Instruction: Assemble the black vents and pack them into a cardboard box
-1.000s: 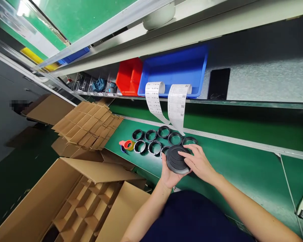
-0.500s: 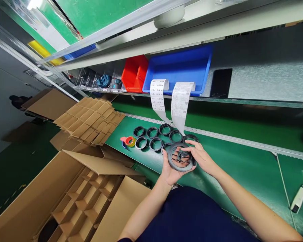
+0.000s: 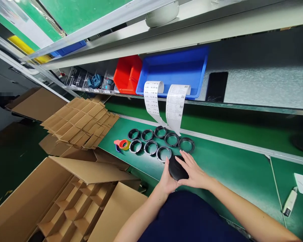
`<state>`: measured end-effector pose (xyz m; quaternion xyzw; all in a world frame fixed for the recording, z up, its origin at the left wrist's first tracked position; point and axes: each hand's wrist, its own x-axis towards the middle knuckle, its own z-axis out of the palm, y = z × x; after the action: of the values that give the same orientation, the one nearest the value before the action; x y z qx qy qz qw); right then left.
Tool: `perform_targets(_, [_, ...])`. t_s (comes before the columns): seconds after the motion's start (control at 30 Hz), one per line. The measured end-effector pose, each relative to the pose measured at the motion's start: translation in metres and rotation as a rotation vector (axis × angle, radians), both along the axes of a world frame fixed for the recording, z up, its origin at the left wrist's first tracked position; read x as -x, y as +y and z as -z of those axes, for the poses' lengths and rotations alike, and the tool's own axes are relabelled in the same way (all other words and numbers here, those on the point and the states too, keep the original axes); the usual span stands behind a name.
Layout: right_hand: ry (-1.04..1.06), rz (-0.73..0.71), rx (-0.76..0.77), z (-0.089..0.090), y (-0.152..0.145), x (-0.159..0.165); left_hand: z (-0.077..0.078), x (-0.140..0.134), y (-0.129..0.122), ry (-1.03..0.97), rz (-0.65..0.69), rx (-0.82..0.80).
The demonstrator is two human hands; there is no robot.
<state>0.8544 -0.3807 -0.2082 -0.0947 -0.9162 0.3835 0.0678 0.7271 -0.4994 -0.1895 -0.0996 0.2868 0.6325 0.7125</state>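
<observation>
Between my hands, just above the bench front edge, is a round black air vent [image 3: 176,168], its visible face now a smooth dark disc. My left hand [image 3: 166,181] is closed round its left and lower edge. My right hand [image 3: 195,172] grips the right side, fingers across the face and thumb at the lower rim. Part of the vent is hidden under those fingers. Just beyond lie several black rings [image 3: 180,145] in two rough rows on the green bench [image 3: 217,161]. A tape roll [image 3: 123,145] with an orange holder sits at their left end.
An open carton with cardboard dividers [image 3: 73,213] stands at lower left, below stacked dividers [image 3: 78,121]. Two label strips [image 3: 175,109] hang from the shelf by a blue bin [image 3: 171,72], a red bin [image 3: 127,74] and a phone [image 3: 217,86]. A cutter [image 3: 290,201] lies right.
The vent has been turned in my hands: its slatted opening was visible, now a solid dark face shows. My right hand has come over it. The view has shifted slightly.
</observation>
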Motion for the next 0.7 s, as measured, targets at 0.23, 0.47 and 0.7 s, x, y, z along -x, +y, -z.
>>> perform_targets(0.23, [-0.182,-0.117,0.287,0.036,0.03,0.025,0.03,0.005,0.021,0.052,0.014,0.01])
perform_targets(0.47, [-0.242,0.453,-0.225,0.096,0.09,0.077,0.072,0.024,0.018,1.076,0.225,0.274])
perform_targets(0.7, [-0.261,0.449,-0.442,0.148,0.098,0.054,0.096,0.025,-0.012,1.893,0.989,0.069])
